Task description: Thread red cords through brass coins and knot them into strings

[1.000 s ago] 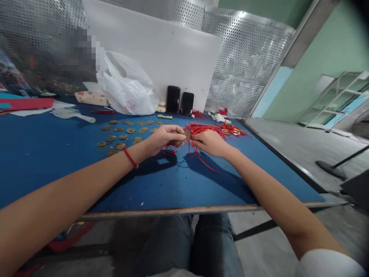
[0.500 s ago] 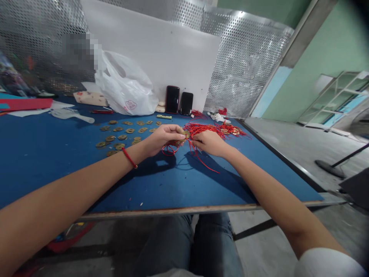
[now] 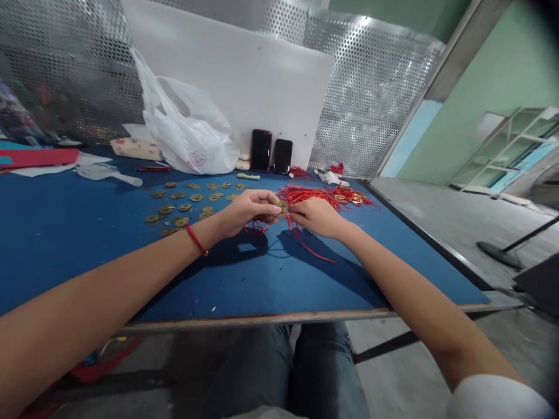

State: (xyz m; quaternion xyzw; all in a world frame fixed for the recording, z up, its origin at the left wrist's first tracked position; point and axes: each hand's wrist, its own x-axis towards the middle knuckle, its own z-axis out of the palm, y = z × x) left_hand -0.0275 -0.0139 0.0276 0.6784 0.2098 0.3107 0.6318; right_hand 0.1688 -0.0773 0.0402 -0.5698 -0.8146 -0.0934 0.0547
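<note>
Thumb and fingers of my left hand (image 3: 255, 210) pinch a brass-coloured coin (image 3: 284, 205) above the table. Red cord (image 3: 311, 250) runs from the coin; one end trails down to the right, and a loop hangs under my left hand. Close against the coin's right side, my right hand (image 3: 315, 215) is closed on the red cord, its fingertips partly hidden. Several similar coins (image 3: 185, 208) with holes lie in small groups to the left. Behind my right hand is a heap of red cords (image 3: 301, 194), with more coins (image 3: 356, 198) tied in at its right end.
A white plastic bag (image 3: 196, 139) stands at the back, beside two dark phones (image 3: 261, 150) leaning on a white board. A yellow-green small item (image 3: 248, 176) lies before them. A clear plastic scoop (image 3: 109, 173) and a red folder-like object (image 3: 39, 157) are at left. The blue table's front edge (image 3: 262, 319) is near my lap.
My hands stay almost in place, still around the coin. The loose cord end has shifted slightly to the right, and my right fingers have moved a little closer to the coin.
</note>
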